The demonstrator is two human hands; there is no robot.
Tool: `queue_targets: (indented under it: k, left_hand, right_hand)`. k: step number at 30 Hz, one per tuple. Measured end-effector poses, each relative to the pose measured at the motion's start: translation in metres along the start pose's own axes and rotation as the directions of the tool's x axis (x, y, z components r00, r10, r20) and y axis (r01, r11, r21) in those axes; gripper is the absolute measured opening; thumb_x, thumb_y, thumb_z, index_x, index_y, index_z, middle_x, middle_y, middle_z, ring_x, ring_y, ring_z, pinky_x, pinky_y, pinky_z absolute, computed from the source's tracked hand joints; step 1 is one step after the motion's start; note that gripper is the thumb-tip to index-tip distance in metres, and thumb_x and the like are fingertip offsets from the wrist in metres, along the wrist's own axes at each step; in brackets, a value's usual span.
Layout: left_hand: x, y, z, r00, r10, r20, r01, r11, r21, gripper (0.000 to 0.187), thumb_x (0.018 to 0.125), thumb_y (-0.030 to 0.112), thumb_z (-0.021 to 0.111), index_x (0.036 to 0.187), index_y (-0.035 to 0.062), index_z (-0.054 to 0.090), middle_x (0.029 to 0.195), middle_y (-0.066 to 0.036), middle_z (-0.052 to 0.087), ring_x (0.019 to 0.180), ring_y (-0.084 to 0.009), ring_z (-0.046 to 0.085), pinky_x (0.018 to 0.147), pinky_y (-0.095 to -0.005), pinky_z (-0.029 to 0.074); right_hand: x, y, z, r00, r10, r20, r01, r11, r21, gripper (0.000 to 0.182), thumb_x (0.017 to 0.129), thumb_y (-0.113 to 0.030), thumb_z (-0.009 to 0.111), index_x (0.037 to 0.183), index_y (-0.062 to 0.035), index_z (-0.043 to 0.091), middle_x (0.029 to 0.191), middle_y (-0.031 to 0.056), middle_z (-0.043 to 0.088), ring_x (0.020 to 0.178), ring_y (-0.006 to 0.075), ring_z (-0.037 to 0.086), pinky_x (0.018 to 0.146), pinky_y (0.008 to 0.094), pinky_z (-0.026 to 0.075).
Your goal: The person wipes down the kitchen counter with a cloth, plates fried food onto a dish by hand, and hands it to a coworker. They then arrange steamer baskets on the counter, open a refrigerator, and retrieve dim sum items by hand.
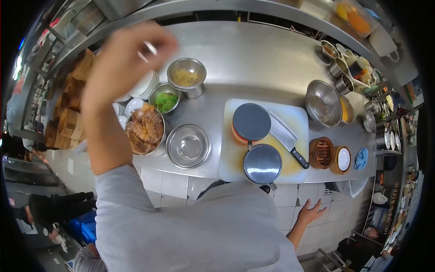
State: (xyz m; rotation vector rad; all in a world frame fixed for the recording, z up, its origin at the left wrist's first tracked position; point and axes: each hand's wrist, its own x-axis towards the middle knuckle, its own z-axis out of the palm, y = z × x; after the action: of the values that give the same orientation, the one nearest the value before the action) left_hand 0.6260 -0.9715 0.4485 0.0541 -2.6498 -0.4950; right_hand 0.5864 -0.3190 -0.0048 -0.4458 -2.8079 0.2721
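My left hand point(136, 56) is raised at the upper left, blurred, with its fingers curled toward the thumb. A small bright patch shows between them, and I cannot make out whether it is held. Below it are a bowl of green leaves point(166, 100), a bowl of chopped yellowish food point(186, 78) and a container of brown food point(144, 130). My right hand point(311, 212) hangs at the lower right above the floor, palm up, fingers spread, holding nothing. On the cutting board point(226, 158) lie two dark round pans point(252, 121) and a knife point(284, 131).
A clear bowl point(188, 146) sits by the table's front edge. To the right are a large steel bowl point(322, 102), small bamboo steamers point(321, 153) and a blue cloth point(361, 158). A shelf point(272, 18) runs along the back. Another person point(59, 211) stands at the lower left.
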Motion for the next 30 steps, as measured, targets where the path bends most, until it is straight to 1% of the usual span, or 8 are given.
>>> queue_targets:
  k: [3,6,9,13,18,24,28,30]
  left_hand:
    - [-0.038,-0.044,0.098,0.866,0.069,0.496,-0.01,0.993,-0.122,0.013,0.092,0.012,0.072,0.101,0.0025,0.076,0.104,-0.014,0.076,0.093,-0.0304,0.073,0.084,-0.04,0.058]
    - [-0.09,-0.055,0.175,0.348,-0.342,0.873,0.01,0.932,0.362,0.03,0.091,0.024,0.075,0.112,0.003,0.076,0.109,-0.02,0.075,0.102,-0.0378,0.071,0.092,-0.0446,0.056]
    - [-0.114,-0.072,0.164,0.755,-0.276,0.595,0.259,0.959,0.115,0.032,0.09,0.023,0.076,0.115,0.0026,0.075,0.109,-0.021,0.075,0.104,-0.0377,0.071,0.092,-0.0447,0.056]
    - [-0.079,-0.077,0.083,0.964,-0.266,0.018,0.265,0.963,0.058,0.025,0.089,0.015,0.078,0.111,0.0028,0.075,0.102,-0.017,0.075,0.096,-0.0345,0.071,0.087,-0.0415,0.056]
    - [-0.008,-0.066,-0.067,0.517,0.199,-0.833,0.095,0.953,0.287,0.009,0.094,0.013,0.076,0.099,0.0064,0.078,0.091,-0.01,0.076,0.076,-0.0285,0.072,0.077,-0.0363,0.058]
    - [0.074,-0.192,-0.205,0.79,0.125,-0.601,0.371,0.684,0.629,0.037,0.098,0.037,0.062,0.1,0.0037,0.079,0.101,-0.021,0.076,0.096,-0.0421,0.073,0.087,-0.0509,0.056]
    - [0.123,-0.367,-0.248,0.891,-0.284,-0.353,0.451,0.473,0.757,0.038,0.093,0.035,0.066,0.106,0.0004,0.076,0.11,-0.028,0.074,0.104,-0.0445,0.07,0.094,-0.0544,0.054]
    - [0.124,-0.456,-0.265,0.969,-0.234,0.079,-0.012,0.278,0.961,0.039,0.103,0.028,0.052,0.132,0.0051,0.064,0.133,-0.028,0.065,0.122,-0.0431,0.064,0.105,-0.0515,0.05]
  right_hand:
    - [-0.006,-0.002,-0.008,0.998,-0.028,0.048,0.031,0.998,-0.062,0.064,0.095,-0.036,0.078,0.151,-0.0134,0.056,0.164,0.0374,0.024,0.147,0.0543,0.037,0.118,0.0573,0.037]
    - [-0.001,0.002,-0.007,0.997,-0.054,0.046,0.056,0.997,-0.046,0.063,0.095,-0.036,0.078,0.149,-0.0123,0.058,0.164,0.0377,0.024,0.146,0.0545,0.038,0.118,0.0569,0.037]
    - [0.008,0.003,-0.012,0.996,-0.075,0.046,0.074,0.997,0.024,0.063,0.093,-0.034,0.08,0.148,-0.0117,0.058,0.164,0.0368,0.025,0.147,0.0539,0.037,0.118,0.0569,0.037]
    - [0.029,0.004,-0.007,0.99,-0.131,0.054,0.131,0.991,0.015,0.065,0.091,-0.027,0.082,0.148,-0.0095,0.057,0.165,0.0352,0.027,0.15,0.0536,0.034,0.12,0.0566,0.035]
    - [0.033,-0.019,-0.008,0.986,-0.168,0.001,0.168,0.983,0.074,0.063,0.091,-0.021,0.081,0.147,-0.007,0.057,0.165,0.0356,0.026,0.151,0.0535,0.032,0.121,0.0571,0.033]
    - [0.011,-0.026,-0.01,0.99,-0.134,0.035,0.129,0.985,0.113,0.062,0.09,-0.017,0.08,0.146,-0.0032,0.057,0.167,0.034,0.023,0.152,0.0513,0.031,0.122,0.0549,0.033]
    - [-0.02,-0.012,-0.025,0.991,-0.016,0.135,-0.02,0.965,0.263,0.061,0.09,-0.015,0.08,0.145,-0.0016,0.058,0.167,0.0326,0.025,0.151,0.0498,0.032,0.123,0.0529,0.032]
    - [-0.029,0.001,-0.026,0.992,0.019,0.124,-0.042,0.982,0.183,0.06,0.09,-0.017,0.081,0.144,-0.0018,0.059,0.166,0.0334,0.026,0.151,0.0503,0.033,0.123,0.0528,0.033]
